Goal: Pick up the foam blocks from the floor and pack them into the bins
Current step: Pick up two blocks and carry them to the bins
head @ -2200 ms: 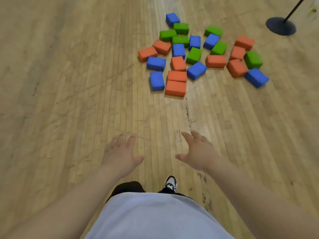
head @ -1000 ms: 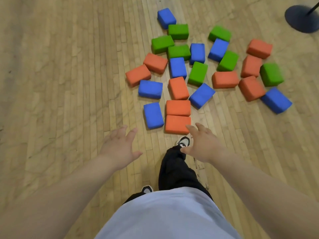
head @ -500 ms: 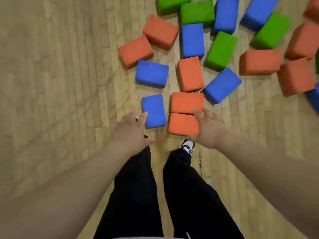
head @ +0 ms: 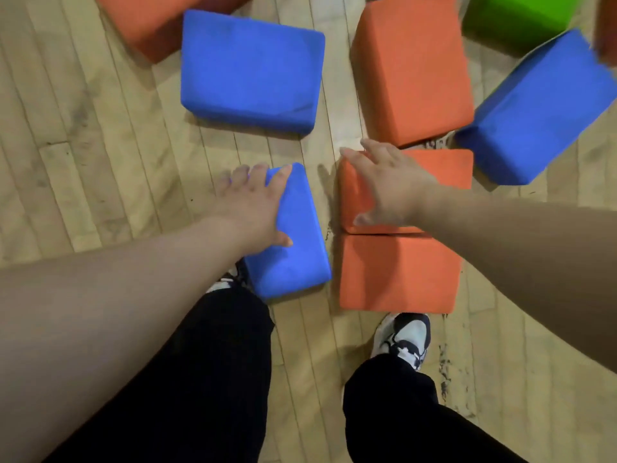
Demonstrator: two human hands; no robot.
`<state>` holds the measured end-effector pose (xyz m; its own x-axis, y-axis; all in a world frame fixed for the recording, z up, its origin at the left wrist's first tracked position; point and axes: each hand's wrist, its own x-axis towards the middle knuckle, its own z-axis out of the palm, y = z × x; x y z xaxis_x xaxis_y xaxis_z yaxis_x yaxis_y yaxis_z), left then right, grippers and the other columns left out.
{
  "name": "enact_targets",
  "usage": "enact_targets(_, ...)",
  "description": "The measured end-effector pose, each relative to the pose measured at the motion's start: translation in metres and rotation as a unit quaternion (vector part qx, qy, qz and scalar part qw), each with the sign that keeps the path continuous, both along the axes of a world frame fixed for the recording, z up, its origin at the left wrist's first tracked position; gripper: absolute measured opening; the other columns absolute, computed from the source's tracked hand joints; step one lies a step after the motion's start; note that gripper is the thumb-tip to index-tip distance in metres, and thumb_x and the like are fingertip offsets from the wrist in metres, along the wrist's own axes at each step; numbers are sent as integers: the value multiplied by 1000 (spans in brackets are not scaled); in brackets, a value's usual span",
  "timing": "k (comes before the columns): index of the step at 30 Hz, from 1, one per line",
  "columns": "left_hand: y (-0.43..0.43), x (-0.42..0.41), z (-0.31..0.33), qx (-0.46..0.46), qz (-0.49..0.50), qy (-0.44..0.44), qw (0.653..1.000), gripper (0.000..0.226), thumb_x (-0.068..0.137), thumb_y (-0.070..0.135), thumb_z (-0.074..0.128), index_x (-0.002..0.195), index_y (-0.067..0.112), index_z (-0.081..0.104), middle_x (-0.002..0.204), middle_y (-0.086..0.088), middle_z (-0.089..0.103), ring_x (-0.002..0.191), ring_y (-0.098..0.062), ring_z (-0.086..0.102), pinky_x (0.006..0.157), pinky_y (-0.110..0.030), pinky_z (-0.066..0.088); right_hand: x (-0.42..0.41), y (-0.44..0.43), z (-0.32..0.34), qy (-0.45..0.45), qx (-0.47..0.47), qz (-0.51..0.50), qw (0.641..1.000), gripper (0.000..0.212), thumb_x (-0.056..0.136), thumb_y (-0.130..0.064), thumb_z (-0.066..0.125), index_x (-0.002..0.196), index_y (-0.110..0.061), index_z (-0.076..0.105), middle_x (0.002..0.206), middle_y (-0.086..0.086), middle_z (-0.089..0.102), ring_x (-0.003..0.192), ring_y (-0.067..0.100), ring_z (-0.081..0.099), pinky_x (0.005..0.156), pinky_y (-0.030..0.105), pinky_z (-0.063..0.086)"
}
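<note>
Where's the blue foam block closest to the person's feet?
In the head view, just left of centre: the blue foam block lies on the wooden floor under the left hand, beside the nearest orange foam block on its right, its near corner by the left shoe.

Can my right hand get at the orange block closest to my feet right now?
Probably yes. The right hand is spread over the neighbouring orange block, and the nearest orange block lies right beside it with its top bare, nothing stacked on it.

Worn wooden plank floor (head: 83,128), black trousers (head: 200,379), black-and-white sneaker (head: 402,339), dark scuff marks (head: 445,369)
</note>
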<state>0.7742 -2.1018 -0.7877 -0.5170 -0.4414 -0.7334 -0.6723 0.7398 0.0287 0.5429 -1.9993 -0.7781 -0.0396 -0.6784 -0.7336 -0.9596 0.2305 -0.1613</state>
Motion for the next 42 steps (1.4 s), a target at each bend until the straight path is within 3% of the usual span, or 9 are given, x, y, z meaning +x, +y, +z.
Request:
enact_targets(6, -28, 14, -50, 61, 53, 8, 997, 146, 48, 81, 81, 158, 35, -3, 152, -9, 36, 134, -37, 40, 107, -50, 41, -12, -23, -41, 47, 32, 43, 997, 157, 42, -84, 81, 159, -35, -11, 147, 14, 44, 135, 39, 43, 112, 50, 36)
enact_targets(13, -24, 31, -16, 85, 85, 17, 993, 128, 58, 78, 78, 156, 51, 2, 126, 1, 62, 115, -32, 46, 99, -41, 42, -6, -20, -7, 72, -1, 58, 996, 121, 65, -72, 78, 160, -42, 10, 135, 5, 54, 123, 36, 42, 100, 46, 39)
enact_targets(17, -11, 51, 9, 123, 132, 32, 983, 111, 67, 74, 74, 151, 62, 4, 123, 3, 41, 119, -29, 43, 104, -43, 39, 0, -10, 15, 37, -1, 37, 999, 99, 74, -65, 77, 156, -51, 24, 130, 9, 43, 124, 38, 42, 107, 49, 33)
enact_targets(20, 7, 58, 45, 166, 192, 56, 966, 99, 75, 63, 75, 149, 66, 9, 117, 6, 29, 102, -24, 51, 96, -44, 49, 7, 3, 46, 15, 1, 15, 1000, 92, 80, -58, 75, 156, -49, 25, 130, 13, 40, 118, 41, 49, 104, 50, 40)
enact_targets(24, 30, 50, 129, 145, 238, 100, 955, 87, 88, 56, 68, 154, 59, 11, 127, 5, 33, 111, -19, 46, 98, -34, 43, 16, 32, 125, 31, -21, -71, 997, 88, 85, -69, 61, 157, -50, 15, 142, 10, 44, 132, 37, 44, 107, 52, 38)
enact_targets(31, 55, 8, 351, 47, 208, 121, 969, 82, 91, 67, 51, 156, 57, 3, 134, 5, 38, 115, -19, 46, 97, -35, 46, 9, 111, 343, -27, -74, -300, 951, 86, 83, -69, 60, 156, -51, 18, 138, 2, 46, 129, 29, 45, 110, 48, 40)
enact_targets(36, 78, -43, 504, -2, 83, 198, 977, 78, 87, 71, 44, 154, 54, 8, 120, 2, 44, 104, -21, 48, 92, -40, 49, 2, 161, 498, 6, -108, -357, 928, 91, 75, -68, 53, 157, -48, 18, 138, -3, 47, 127, 26, 48, 108, 45, 41)
enact_targets(39, 89, -69, 567, -18, -7, 248, 968, 76, 85, 69, 48, 154, 45, 27, 115, -4, 50, 96, -27, 53, 81, -44, 53, 7, 192, 565, 10, -129, -386, 914, 99, 73, -61, 62, 159, -44, 16, 141, -5, 47, 130, 26, 45, 109, 45, 41)
enact_targets(42, 94, -86, 616, -6, -109, 259, 960, 75, 84, 72, 39, 154, 48, 26, 115, -2, 48, 99, -26, 53, 78, -43, 53, 28, 219, 613, 34, -156, -451, 878, 104, 71, -56, 70, 160, -39, 18, 145, -10, 48, 132, 25, 45, 109, 43, 39)
